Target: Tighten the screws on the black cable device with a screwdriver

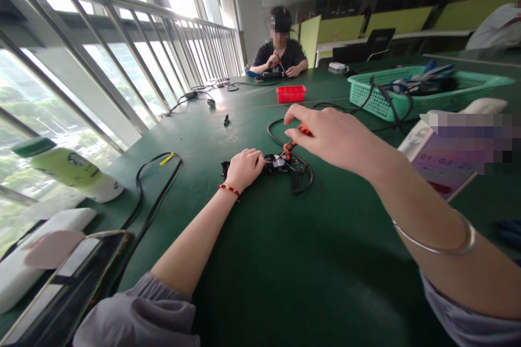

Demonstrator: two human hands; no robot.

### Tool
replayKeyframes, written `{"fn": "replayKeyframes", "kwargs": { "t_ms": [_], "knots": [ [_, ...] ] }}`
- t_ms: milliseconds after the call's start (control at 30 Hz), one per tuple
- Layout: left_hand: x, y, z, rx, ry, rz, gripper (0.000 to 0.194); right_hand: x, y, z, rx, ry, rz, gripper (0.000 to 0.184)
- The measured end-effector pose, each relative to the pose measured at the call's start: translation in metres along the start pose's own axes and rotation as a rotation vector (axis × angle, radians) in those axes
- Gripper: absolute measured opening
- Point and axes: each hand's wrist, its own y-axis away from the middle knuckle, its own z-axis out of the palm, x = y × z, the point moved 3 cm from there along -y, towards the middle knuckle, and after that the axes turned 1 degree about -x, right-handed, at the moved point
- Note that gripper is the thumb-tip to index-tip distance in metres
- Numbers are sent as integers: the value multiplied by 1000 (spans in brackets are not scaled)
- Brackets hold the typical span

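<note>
On the green table [260,260] lies a black device with exposed inner parts [280,163] and a black cable coming off its right side. My left hand [245,167] is closed over the device's left part, holding it against the table. Above its right part, my right hand [329,133] has thumb and fingers around an orange and black screwdriver [290,146]. The screwdriver slants down to the left, its shaft reaching toward the device's open middle. Whether the tip sits in a screw is too small to tell.
A red bin [291,94] and a small black part [227,119] lie beyond the device. To the right stand a green basket [431,98] of tools and a propped display [443,157]. A bottle [67,169], phone [69,287] and black strap [157,211] are leftward. Another person [280,46] works opposite.
</note>
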Motion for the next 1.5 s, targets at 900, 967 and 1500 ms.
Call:
{"fn": "replayKeyframes", "kwargs": {
  "t_ms": [900, 967, 1500],
  "knots": [
    [1, 0, 0, 10, -6, 6, 33, 6, 1, -3, -53, 5, 29, 22],
    [1, 0, -1, 4, -12, 7, 34, 6, 0, -1, -53, 33, 48, 24],
    [16, 3, -11, 93, -295, 79, 22, -11, -1, 12, 54, -228, -60, 22]
  ]
}}
